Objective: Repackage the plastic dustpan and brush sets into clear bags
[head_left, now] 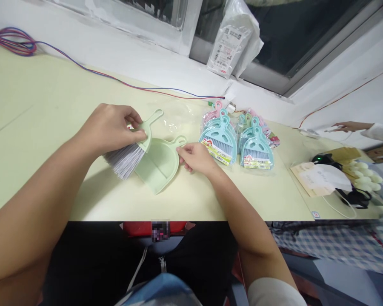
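Near the table's (44,127) front edge, a green brush (130,148) is pinched by the left hand (110,127); the dustpan (159,163), just right, is touched at its handle by the right hand's (196,157) fingertips.

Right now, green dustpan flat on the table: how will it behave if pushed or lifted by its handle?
The green dustpan looks like thin moulded plastic, so probably light and fairly stiff. Lying flat on the smooth table, it would likely slide rather than tip or roll. The right hand touches its edge near the looped handle.

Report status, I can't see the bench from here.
Left hand grips small green brush. Right hand touches green plastic dustpan, flat on table. Packaged dustpan sets alongside, apart.
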A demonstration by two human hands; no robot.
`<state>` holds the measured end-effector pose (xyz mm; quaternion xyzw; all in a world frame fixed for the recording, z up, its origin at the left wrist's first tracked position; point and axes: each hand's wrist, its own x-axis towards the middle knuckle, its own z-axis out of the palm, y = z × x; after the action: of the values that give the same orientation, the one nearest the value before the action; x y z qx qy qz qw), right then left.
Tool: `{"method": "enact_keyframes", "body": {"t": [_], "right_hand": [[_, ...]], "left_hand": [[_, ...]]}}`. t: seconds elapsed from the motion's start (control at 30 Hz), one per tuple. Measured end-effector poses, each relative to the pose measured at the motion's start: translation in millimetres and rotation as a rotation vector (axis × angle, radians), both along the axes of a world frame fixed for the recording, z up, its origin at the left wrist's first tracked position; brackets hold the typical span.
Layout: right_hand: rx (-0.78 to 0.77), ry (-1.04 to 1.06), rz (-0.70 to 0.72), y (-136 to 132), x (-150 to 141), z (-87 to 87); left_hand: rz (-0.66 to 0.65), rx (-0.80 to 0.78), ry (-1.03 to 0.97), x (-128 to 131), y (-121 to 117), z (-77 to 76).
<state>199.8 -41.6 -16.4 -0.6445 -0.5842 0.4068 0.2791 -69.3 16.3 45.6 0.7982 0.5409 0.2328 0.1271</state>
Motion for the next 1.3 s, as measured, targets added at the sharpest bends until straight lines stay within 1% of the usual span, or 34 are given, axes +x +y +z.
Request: {"method": "enact_keyframes", "body": {"t": [0.1,0.23,0.3,0.33,0.4,0.43,0.5,0.57,0.63,0.73,0.93,1.1,1.3], "right_hand": [[0.011,0.022,-0.036,0,1,1.5],[0.014,0.053,-0.084,2,2,3.6],[-0.005,0.125,-0.144,6,6,8.0],[-0.021,0.204,-0.194,8,10,11.6],[-0.042,0.459,-0.345,14,25,21.1],[-0.035,0.617,-0.439,17,35,26.4],[0.033,0.911,-0.625,21,58,36.2],[0.088,1.094,-0.753,24,78,43.2],[0.127,1.186,-0.818,25,89,46.3],[0.151,1.218,-0.839,24,88,45.9],[0.147,1.218,-0.802,22,74,44.1],[0.147,1.179,-0.817,22,76,45.0],[0.163,1.236,-0.819,22,76,44.4]], "left_hand": [[-0.032,-0.012,0.017,-1,-1,0.9],[-0.022,-0.020,0.008,-1,-1,1.6],[-0.021,-0.022,0.007,-1,-1,2.1],[-0.023,-0.024,0.008,-1,-1,2.4],[-0.027,-0.029,0.007,-2,-1,2.6],[-0.031,-0.033,0.003,-2,-1,2.4],[-0.024,-0.038,-0.010,-2,0,1.1],[-0.008,-0.031,-0.021,-2,1,-1.0],[0.003,-0.019,-0.025,-1,3,-3.0],[-0.018,-0.015,-0.016,0,4,-4.3],[-0.017,-0.062,0.018,3,2,-4.9],[-0.040,-0.083,0.045,6,1,-6.2],[-0.073,-0.076,0.063,10,-2,-7.5]]}}
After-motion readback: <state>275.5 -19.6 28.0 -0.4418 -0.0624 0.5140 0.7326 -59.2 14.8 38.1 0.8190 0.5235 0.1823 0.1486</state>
